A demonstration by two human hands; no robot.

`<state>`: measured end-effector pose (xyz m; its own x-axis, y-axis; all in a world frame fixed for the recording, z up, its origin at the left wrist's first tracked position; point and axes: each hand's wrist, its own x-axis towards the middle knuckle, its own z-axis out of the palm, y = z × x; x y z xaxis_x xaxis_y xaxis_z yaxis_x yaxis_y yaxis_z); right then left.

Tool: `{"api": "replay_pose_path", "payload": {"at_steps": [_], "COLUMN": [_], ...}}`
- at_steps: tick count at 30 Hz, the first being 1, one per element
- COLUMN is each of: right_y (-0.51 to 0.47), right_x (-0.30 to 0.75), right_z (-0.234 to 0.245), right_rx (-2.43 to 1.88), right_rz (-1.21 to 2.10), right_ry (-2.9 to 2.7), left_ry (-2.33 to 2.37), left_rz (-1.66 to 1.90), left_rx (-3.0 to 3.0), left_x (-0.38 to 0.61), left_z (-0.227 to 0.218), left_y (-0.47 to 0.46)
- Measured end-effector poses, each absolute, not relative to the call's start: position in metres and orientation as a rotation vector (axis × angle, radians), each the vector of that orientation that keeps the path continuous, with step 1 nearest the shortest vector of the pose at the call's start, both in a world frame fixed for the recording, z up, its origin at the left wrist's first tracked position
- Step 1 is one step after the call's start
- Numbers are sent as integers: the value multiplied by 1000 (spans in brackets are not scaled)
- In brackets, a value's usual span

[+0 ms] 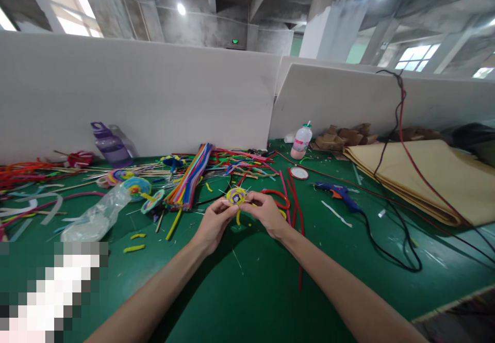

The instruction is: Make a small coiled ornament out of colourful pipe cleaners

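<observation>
Over a green desk (pixel 247 286), the left hand (pixel 212 225) and the right hand (pixel 267 214) meet around a small yellow and purple coiled disc (pixel 235 196), with fingers (pixel 225 207) pinching its edges from both sides. Thin white spokes stick out of the disc. Just behind it lies a multicoloured bundle of pipe cleaners (pixel 192 177), with loose strands spread across the desk. To the left lie a clear plastic bag (pixel 96 216) and a purple bottle (pixel 111 148). To the right lies a blue glue gun (pixel 339 192) with its black cable (pixel 386 245). Beyond it are a pink-white bottle (pixel 301 141) and brown paper sheets (pixel 429 178). White partition boards (pixel 135 95) stand along the far edge.
</observation>
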<state>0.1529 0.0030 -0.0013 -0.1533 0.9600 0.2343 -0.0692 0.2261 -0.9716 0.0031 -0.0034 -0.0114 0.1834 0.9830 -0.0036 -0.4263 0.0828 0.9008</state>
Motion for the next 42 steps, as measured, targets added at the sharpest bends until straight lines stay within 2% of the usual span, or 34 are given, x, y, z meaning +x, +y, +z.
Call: {"api": "replay_pose_path", "payload": {"at_steps": [11,19,25,33,42], "right_y": [8,9,5,4,2], "right_x": [163,166,162,166,169], "right_z": [-5,-4,-1,7,10], "right_rx": [-913,-931,-969,-909,-905], "right_rz": [1454,1347,1263,1332,1202], "right_ry": [-1422,-1542,-1565,-1628,-1692], "left_ry": [716,852,911,822,807], "left_rz": [1158,1209,1104,1057,1003], "left_rx": [941,1211,1254,1107,1086], "left_x": [-3,-2,-3,0,-2], "left_z": [-1,-4,-8,-6,-8], "left_y": [-3,-2,0,-3,-2]}}
